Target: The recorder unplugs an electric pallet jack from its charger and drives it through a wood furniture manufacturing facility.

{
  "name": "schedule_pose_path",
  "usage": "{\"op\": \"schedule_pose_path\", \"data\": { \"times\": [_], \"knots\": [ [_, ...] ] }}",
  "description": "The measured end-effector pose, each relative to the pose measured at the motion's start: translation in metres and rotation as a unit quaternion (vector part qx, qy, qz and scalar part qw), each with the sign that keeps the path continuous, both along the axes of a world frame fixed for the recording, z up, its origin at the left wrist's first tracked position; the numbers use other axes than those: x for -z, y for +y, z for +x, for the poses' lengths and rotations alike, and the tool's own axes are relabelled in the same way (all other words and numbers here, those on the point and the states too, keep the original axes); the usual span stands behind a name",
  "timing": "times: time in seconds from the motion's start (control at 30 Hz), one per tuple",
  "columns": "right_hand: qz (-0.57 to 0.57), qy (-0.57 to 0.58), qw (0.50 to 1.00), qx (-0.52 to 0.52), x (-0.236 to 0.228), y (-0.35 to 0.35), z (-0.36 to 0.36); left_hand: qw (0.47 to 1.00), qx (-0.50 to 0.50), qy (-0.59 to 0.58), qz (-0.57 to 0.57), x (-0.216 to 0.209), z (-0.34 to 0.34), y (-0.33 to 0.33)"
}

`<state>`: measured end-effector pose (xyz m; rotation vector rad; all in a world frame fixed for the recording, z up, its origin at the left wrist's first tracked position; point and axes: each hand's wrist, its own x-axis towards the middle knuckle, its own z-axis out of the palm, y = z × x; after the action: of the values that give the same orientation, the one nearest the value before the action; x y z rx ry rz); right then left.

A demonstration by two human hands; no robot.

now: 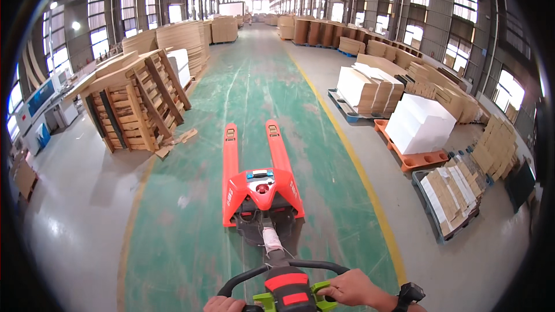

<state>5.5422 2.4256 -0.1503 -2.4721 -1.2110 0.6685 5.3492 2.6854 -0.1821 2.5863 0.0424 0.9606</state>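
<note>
A red electric pallet truck [263, 188] stands in front of me, its two bare forks pointing away down the aisle. Its black tiller handle [289, 277], with red and green parts, reaches back toward me. My left hand [224, 305] is closed around the handle's left grip, partly cut off by the lower edge. On the right side my right hand [351, 288] closes on the handle beside the green lever, a black band at its wrist. A pink-white wrap [272, 239] covers part of the tiller shaft.
Stacked wooden pallets [139, 101] lean at the left, with scraps on the floor. To the right are a white block stack [419, 124] on an orange pallet and cardboard sheets [452, 196] on another pallet. Yellow lines [358, 167] edge the green aisle. Far cardboard stacks [224, 29] flank it.
</note>
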Motion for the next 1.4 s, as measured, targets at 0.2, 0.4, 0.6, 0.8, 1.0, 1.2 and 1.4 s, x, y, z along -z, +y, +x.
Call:
{"op": "schedule_pose_path", "data": {
  "times": [0.2, 0.4, 0.6, 0.8, 1.0, 1.2, 1.4],
  "knots": [
    [0.018, -0.022, 0.999, 0.016, 0.007, 0.096, 0.170, 1.000, 0.011, 0.006, -0.021, -0.005, 0.174, 0.100],
    [-0.041, -0.018, 0.999, 0.006, -0.007, 0.198, 0.334, 1.000, 0.003, 0.021, -0.013, -0.009, 0.336, 0.196],
    [0.066, 0.016, 0.997, -0.026, -0.029, 0.320, 0.499, 0.999, -0.026, 0.023, -0.002, -0.015, 0.503, 0.304],
    [0.104, 0.004, 0.993, -0.053, 0.005, 0.408, 0.667, 0.998, -0.048, 0.035, -0.009, 0.004, 0.666, 0.389],
    [0.000, -0.004, 1.000, -0.011, 0.024, 0.510, 0.842, 0.999, -0.037, -0.001, -0.011, 0.017, 0.841, 0.498],
    [0.010, -0.051, 0.998, -0.046, 0.046, 0.595, 1.032, 0.998, -0.040, -0.010, -0.038, 0.021, 1.013, 0.587],
    [0.018, -0.057, 0.997, -0.046, 0.048, 0.717, 1.201, 0.998, -0.054, -0.017, -0.012, 0.050, 1.185, 0.702]
  ]
}}
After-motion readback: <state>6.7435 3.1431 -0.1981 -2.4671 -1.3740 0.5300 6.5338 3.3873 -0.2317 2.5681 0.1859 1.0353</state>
